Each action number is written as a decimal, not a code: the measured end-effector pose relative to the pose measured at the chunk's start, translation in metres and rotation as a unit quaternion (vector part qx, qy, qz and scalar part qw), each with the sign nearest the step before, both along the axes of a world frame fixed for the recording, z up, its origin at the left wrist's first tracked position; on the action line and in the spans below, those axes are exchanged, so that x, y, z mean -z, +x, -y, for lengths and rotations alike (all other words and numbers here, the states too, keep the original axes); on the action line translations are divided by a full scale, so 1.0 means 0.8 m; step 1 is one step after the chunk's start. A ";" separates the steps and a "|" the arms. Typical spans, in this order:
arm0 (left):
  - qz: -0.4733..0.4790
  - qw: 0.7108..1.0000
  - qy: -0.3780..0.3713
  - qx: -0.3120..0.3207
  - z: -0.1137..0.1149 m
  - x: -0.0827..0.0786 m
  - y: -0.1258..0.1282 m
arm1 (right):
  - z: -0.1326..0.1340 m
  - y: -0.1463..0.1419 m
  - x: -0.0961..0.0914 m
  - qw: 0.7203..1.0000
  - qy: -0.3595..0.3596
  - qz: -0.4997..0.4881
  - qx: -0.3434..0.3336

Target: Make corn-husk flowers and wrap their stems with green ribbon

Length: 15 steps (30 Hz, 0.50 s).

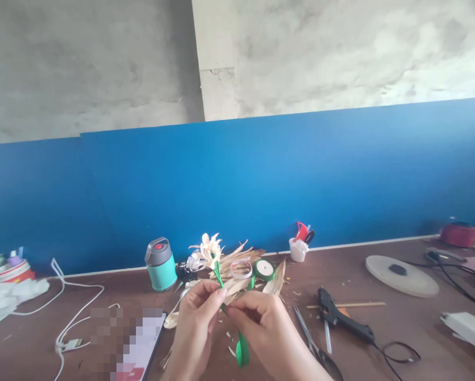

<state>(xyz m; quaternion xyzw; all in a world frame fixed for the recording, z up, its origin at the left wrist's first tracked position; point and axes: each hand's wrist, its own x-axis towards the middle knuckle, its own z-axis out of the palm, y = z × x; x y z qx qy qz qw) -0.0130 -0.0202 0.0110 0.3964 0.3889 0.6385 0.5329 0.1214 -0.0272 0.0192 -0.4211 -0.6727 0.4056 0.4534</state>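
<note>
A pale flower (209,248) with husk-like petals stands upright on a green-wrapped stem (218,276). My left hand (198,315) pinches this stem between thumb and fingers. Close against it, my right hand (261,317) is closed on green ribbon (242,353) at the stem's lower part; a loop of the ribbon hangs below the fingers. Behind the hands lie dried corn husks (276,280), a spool of green ribbon (265,269) and a roll of clear tape (241,269). The stem's lower end is hidden by my fingers.
Scissors (309,333) and a black glue gun (344,320) lie to the right, near a wooden stick (360,305) and a round pale disc (402,276). On the left are a phone (144,344), a white cable (63,328) and a turquoise flask (162,275). A white cup (298,251) holds pens.
</note>
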 end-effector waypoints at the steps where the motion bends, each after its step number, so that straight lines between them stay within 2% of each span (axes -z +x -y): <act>1: 0.001 1.000 0.002 -0.007 0.002 0.001 0.002 | 0.000 -0.003 0.001 1.000 -0.013 -0.023 0.004; 5: -0.008 0.999 0.020 -0.034 0.004 0.003 0.002 | -0.002 -0.012 0.008 0.992 -0.064 -0.113 0.000; 8: -0.021 0.999 0.022 -0.015 0.002 0.000 -0.003 | -0.005 -0.005 0.003 0.982 -0.124 -0.128 -0.069; 11: -0.033 0.999 0.022 0.025 0.003 -0.008 -0.007 | -0.010 0.009 -0.006 0.950 -0.193 -0.174 -0.172; 15: -0.054 0.994 0.027 0.091 0.008 -0.015 -0.007 | -0.022 0.016 0.000 0.884 -0.273 -0.291 -0.245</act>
